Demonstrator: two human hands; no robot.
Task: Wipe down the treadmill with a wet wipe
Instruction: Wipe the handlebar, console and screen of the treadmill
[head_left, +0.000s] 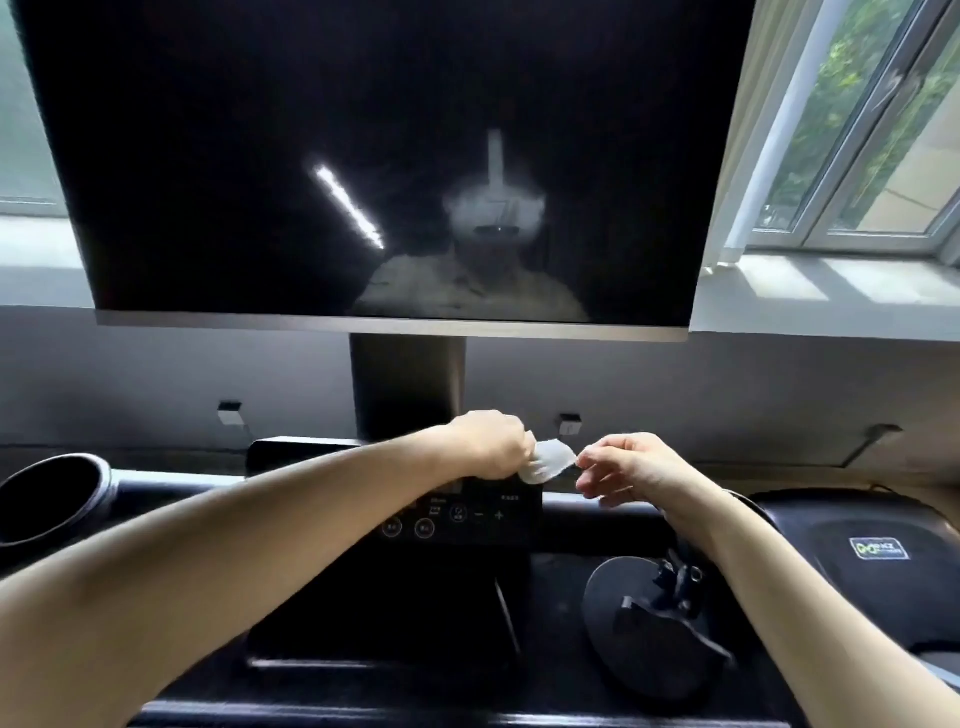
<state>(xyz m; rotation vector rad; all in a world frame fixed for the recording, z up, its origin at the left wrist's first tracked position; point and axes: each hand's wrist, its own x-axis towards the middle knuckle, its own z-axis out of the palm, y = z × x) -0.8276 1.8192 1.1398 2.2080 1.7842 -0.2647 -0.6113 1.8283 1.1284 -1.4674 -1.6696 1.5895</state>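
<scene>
Your left hand (493, 444) is closed in a fist around one end of the white wet wipe (551, 461), fingers curled tight on it, just above the top edge of the treadmill's black control panel (467, 514). The wipe is bunched and stretches to the right, where your right hand (631, 467) meets its far corner; thumb and forefinger come together at that corner as a pinch, while the other fingers (597, 491) hang loosely curled below. Both hands hover over the console, the wipe held between them in the air, not pressed on any surface.

The control panel shows round buttons and a minus and plus sign. Behind it a dark post (408, 384) rises to a large black screen (363, 156), switched off and reflecting a light strip. To your left sits a round black cup holder (54, 499) on the console bar. To your right lies a black oval holder with a clamp (654, 618), and beyond it a dark cover with a green-edged label (879, 548). A window (872, 119) stands at the upper right above a pale sill.
</scene>
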